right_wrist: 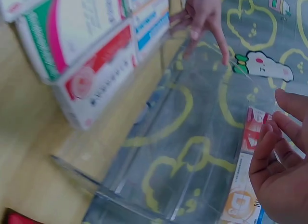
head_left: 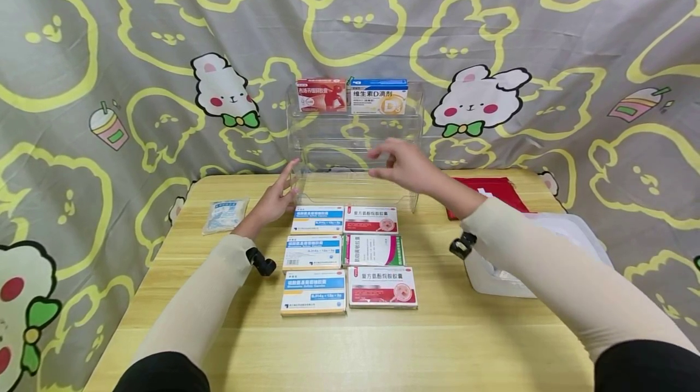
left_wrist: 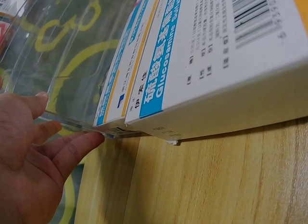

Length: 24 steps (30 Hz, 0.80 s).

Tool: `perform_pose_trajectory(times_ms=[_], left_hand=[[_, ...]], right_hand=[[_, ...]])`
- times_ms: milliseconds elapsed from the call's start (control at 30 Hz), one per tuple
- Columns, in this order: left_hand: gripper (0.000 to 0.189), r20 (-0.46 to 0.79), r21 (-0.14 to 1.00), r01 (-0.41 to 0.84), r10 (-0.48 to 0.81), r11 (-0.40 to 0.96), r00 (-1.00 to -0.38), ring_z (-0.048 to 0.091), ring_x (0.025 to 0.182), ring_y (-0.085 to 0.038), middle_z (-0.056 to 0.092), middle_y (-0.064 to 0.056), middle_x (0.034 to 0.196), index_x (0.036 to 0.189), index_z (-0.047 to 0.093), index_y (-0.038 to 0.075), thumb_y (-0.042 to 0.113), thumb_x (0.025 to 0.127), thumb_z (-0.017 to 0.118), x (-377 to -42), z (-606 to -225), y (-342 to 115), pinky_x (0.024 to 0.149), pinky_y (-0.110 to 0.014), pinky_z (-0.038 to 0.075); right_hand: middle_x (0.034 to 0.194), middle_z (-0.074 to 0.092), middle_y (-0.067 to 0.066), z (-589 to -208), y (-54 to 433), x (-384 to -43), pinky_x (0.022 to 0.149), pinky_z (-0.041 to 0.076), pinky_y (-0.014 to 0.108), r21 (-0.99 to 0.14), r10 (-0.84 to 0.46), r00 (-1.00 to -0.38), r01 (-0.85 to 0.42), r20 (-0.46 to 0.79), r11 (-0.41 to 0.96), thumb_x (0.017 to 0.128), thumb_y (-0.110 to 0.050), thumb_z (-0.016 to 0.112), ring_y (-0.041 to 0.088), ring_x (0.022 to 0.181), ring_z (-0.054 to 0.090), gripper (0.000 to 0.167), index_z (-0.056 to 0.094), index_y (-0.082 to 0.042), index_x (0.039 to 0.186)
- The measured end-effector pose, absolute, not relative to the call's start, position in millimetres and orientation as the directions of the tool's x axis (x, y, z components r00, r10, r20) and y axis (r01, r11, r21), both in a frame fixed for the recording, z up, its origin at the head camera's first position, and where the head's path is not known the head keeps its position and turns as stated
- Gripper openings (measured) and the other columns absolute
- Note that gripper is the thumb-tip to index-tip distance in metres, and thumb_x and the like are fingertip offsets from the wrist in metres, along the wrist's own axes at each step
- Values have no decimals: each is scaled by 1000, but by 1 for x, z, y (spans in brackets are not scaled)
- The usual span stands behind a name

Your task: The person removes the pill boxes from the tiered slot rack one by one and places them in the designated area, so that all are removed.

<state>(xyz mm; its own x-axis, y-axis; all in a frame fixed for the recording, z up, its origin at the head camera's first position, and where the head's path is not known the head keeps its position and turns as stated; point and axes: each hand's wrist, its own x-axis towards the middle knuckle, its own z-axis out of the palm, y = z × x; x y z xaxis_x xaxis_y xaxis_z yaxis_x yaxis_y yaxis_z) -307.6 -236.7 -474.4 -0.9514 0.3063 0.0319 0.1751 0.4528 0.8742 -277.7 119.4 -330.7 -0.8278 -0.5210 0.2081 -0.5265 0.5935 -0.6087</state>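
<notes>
A clear stepped display rack [head_left: 355, 188] stands at the back of the table. My left hand [head_left: 276, 197] rests with spread fingers at its left side; in the left wrist view the fingertips [left_wrist: 98, 137] are right at the rack's lower edge. In front of the rack's middle tiers hovers my right hand [head_left: 404, 166], fingers loosely bent and nothing between them. On the top tier a red medicine box [head_left: 321, 95] stands beside a blue-and-white vitamin D box [head_left: 378, 96]. Glucosamine boxes [head_left: 313, 292] lie in a column before the rack, next to red-and-white capsule boxes [head_left: 383, 287] and a green-and-magenta box [head_left: 374, 250].
A small white packet [head_left: 225, 216] lies left of the rack. To the right are a red pouch [head_left: 494, 192] and a white plastic tub [head_left: 481, 279], partly behind my right forearm. A patterned grey curtain [head_left: 350, 27] hangs behind the table.
</notes>
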Motion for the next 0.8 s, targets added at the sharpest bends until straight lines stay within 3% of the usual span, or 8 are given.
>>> perform_pose_trajectory(times_ms=[400,800], left_hand=[[76,28,885,167,308,434,-951,38,146,-49,17,-24,169,166,6,42,6,110,44,-310,-476,-238,92,-62,55],[76,52,875,195,314,442,-948,42,142,-50,20,-28,167,166,7,39,4,110,45,-310,-477,-237,89,-60,58]], right_hand=[[130,67,8,-287,78,-339,72,53,35,-659,-410,-886,-442,216,608,98,-25,74,22,93,62,37,69,-12,132],[142,62,1,-251,51,-388,96,53,31,-636,-270,-946,-321,179,702,104,-23,65,17,118,59,40,62,-16,143]])
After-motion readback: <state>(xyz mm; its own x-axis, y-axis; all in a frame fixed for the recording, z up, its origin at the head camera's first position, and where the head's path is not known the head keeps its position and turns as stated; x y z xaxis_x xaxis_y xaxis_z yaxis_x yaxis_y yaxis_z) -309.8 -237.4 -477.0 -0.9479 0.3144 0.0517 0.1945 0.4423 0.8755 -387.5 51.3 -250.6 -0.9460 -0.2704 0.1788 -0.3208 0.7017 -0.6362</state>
